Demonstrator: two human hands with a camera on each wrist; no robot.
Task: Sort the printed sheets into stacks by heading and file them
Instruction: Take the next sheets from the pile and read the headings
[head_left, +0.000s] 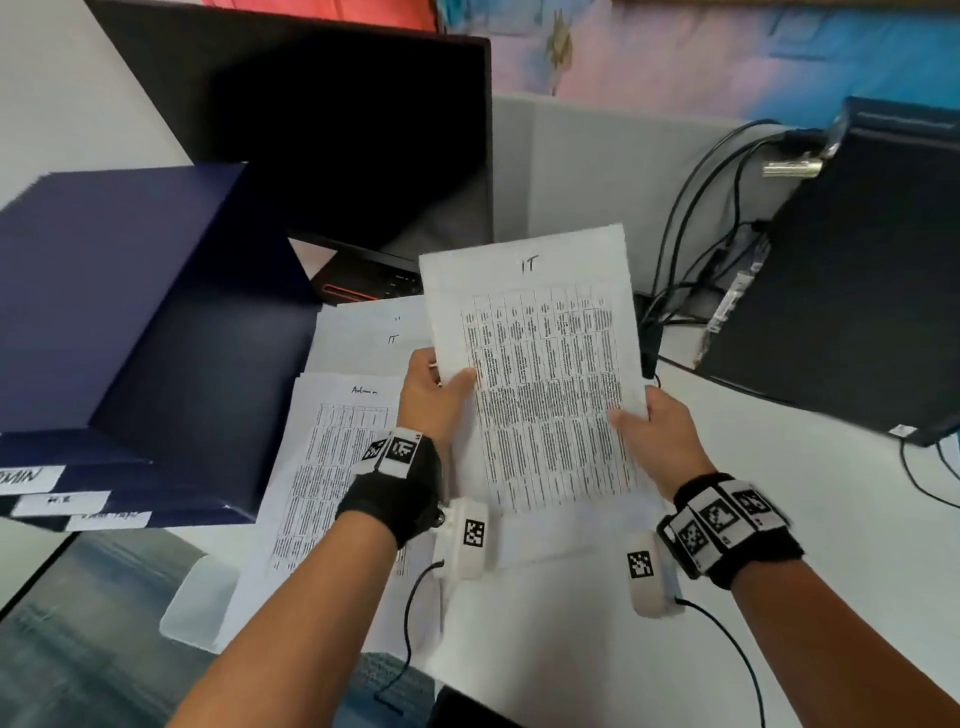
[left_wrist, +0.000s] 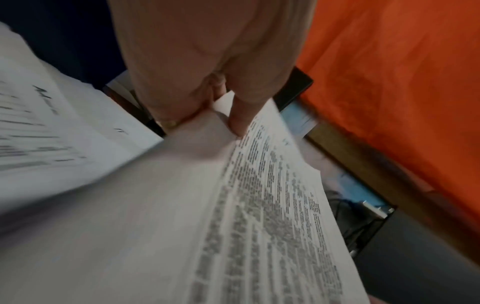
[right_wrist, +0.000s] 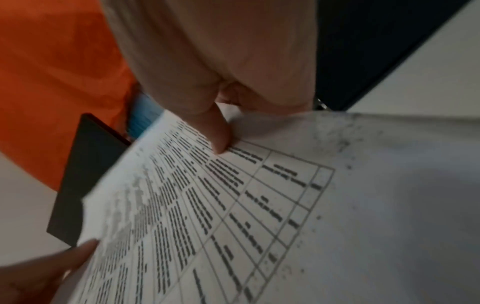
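Observation:
I hold up a bundle of printed sheets headed "IT" (head_left: 540, 364) above the desk. My left hand (head_left: 436, 387) pinches its left edge, thumb on the printed face. My right hand (head_left: 649, 421) pinches its right edge the same way. The left wrist view shows the thumb (left_wrist: 240, 115) on the sheets (left_wrist: 272, 205); the right wrist view shows the thumb (right_wrist: 221, 131) on the table print (right_wrist: 233, 205). Below lie a sheet headed "Admin" (head_left: 332, 467) and a stack headed "IT" (head_left: 374, 338). Dark blue files (head_left: 130, 322) with white labels are piled at the left.
A black monitor (head_left: 337, 119) stands behind the files. A black computer tower (head_left: 857, 312) with cables (head_left: 691, 249) stands at the right. More blank paper (head_left: 545, 540) lies under my wrists on the white desk (head_left: 831, 519). A clear sleeve (head_left: 197, 603) overhangs the desk's near left edge.

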